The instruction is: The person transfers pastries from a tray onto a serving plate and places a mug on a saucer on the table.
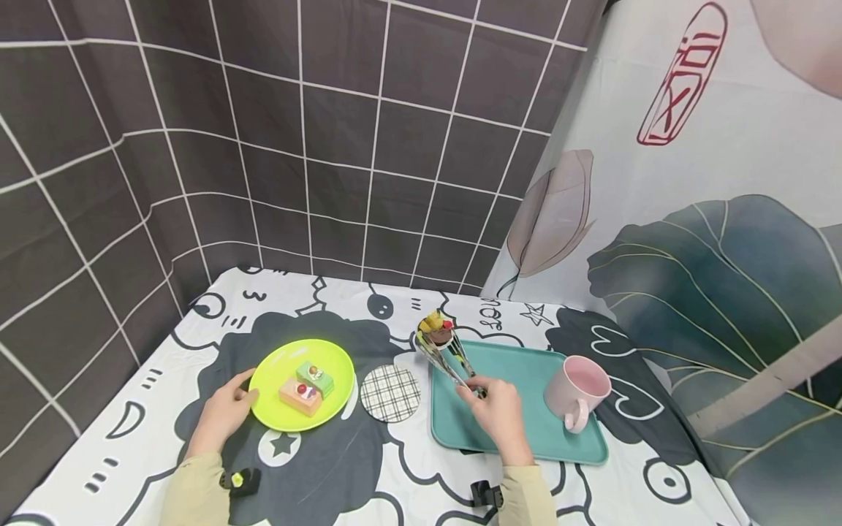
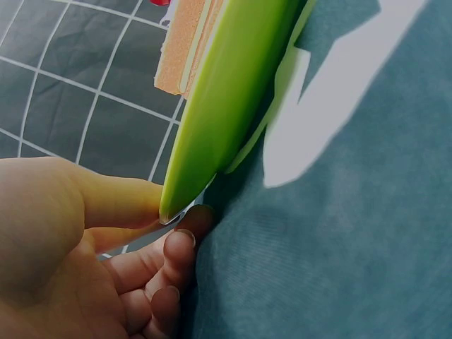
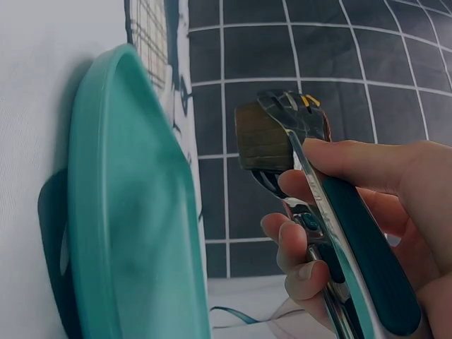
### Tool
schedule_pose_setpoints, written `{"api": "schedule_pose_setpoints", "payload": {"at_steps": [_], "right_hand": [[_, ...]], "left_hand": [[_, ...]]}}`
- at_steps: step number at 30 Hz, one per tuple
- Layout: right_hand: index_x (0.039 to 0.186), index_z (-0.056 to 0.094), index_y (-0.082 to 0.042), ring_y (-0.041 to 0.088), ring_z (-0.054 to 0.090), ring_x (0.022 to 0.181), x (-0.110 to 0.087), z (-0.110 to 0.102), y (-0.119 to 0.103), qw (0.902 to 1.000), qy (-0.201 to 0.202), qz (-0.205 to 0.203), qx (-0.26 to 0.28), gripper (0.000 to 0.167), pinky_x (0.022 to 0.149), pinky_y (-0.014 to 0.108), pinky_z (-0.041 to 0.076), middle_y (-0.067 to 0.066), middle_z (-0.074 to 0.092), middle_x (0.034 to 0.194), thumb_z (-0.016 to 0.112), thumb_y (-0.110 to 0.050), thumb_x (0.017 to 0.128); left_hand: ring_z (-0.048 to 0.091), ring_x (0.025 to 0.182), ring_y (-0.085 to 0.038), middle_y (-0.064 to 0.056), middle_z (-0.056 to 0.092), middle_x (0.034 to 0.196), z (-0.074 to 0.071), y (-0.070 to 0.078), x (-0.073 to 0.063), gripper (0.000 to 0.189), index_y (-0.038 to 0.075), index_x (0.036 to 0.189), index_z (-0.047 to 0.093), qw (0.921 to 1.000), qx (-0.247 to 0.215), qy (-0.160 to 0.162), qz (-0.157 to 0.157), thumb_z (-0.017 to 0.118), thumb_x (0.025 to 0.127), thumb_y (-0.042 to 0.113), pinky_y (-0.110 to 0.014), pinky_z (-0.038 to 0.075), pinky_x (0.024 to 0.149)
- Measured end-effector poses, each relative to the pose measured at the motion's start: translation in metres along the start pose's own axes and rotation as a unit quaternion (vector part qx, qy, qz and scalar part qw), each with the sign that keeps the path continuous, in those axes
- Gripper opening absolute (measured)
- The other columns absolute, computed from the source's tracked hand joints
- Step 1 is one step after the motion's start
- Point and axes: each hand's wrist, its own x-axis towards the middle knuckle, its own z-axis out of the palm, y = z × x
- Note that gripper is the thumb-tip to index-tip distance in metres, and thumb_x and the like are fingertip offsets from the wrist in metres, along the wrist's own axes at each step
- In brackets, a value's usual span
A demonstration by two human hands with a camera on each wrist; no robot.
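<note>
My left hand (image 1: 224, 413) pinches the near-left rim of a lime-green plate (image 1: 271, 369), thumb on top and fingers underneath in the left wrist view. Two small toy cakes sit side by side on it, a green one (image 1: 316, 375) and an orange one (image 1: 299, 397). With my right hand (image 1: 498, 413) I hold metal serving tongs (image 3: 371, 258) with dark green handle grips. Between the tongs' ends is a brown cake piece (image 3: 263, 138) with yellow and red topping, held up above the table near the tray's far-left corner.
A teal tray (image 1: 460, 427) lies right of centre, under my right hand. On its right side stands a pink mug (image 1: 559, 394), handle toward me. A round plaid coaster (image 1: 391, 394) lies between plate and tray. The patterned cloth (image 1: 131, 438) covers the table.
</note>
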Motion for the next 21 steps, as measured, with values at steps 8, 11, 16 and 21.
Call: {"api": "schedule_pose_setpoints", "payload": {"at_steps": [8, 11, 16, 21], "right_hand": [[0.087, 0.078, -0.009, 0.007, 0.035, 0.046, 0.003, 0.003, -0.011, 0.9999, -0.008, -0.008, 0.009, 0.015, 0.050, 0.023, 0.028, 0.001, 0.063, 0.060, 0.075, -0.022, 0.082], [0.085, 0.078, -0.008, 0.006, 0.033, 0.046, 0.004, 0.003, -0.014, 0.9998, -0.007, -0.015, 0.013, 0.014, 0.049, 0.022, 0.027, 0.001, 0.062, 0.058, 0.075, -0.021, 0.082], [0.084, 0.077, -0.009, 0.004, 0.033, 0.046, 0.005, 0.006, -0.016, 0.9995, -0.008, -0.026, 0.017, 0.012, 0.048, 0.022, 0.027, -0.002, 0.057, 0.054, 0.075, -0.021, 0.081], [0.083, 0.077, -0.010, 0.004, 0.032, 0.045, 0.005, 0.008, -0.020, 0.9992, -0.010, -0.032, 0.022, 0.012, 0.048, 0.022, 0.027, -0.002, 0.057, 0.054, 0.075, -0.021, 0.082]], "left_hand": [[0.053, 0.086, -0.028, -0.022, 0.058, 0.100, 0.001, 0.000, 0.001, 0.052, -0.002, 0.144, 0.036, 1.0000, 0.003, 0.000, -0.004, 0.044, 0.098, 0.021, -0.032, 0.038, 0.068], [0.053, 0.086, -0.027, -0.022, 0.058, 0.100, 0.001, 0.000, 0.001, 0.052, -0.002, 0.144, 0.036, 1.0000, 0.003, 0.000, -0.004, 0.044, 0.099, 0.021, -0.031, 0.038, 0.067], [0.053, 0.086, -0.027, -0.022, 0.058, 0.100, 0.001, 0.000, 0.000, 0.052, -0.002, 0.144, 0.035, 1.0000, 0.004, 0.000, -0.003, 0.044, 0.099, 0.021, -0.031, 0.038, 0.067], [0.053, 0.086, -0.027, -0.022, 0.058, 0.100, 0.001, 0.000, 0.000, 0.052, -0.003, 0.144, 0.036, 1.0000, 0.004, 0.002, -0.002, 0.045, 0.098, 0.020, -0.031, 0.038, 0.067]]}}
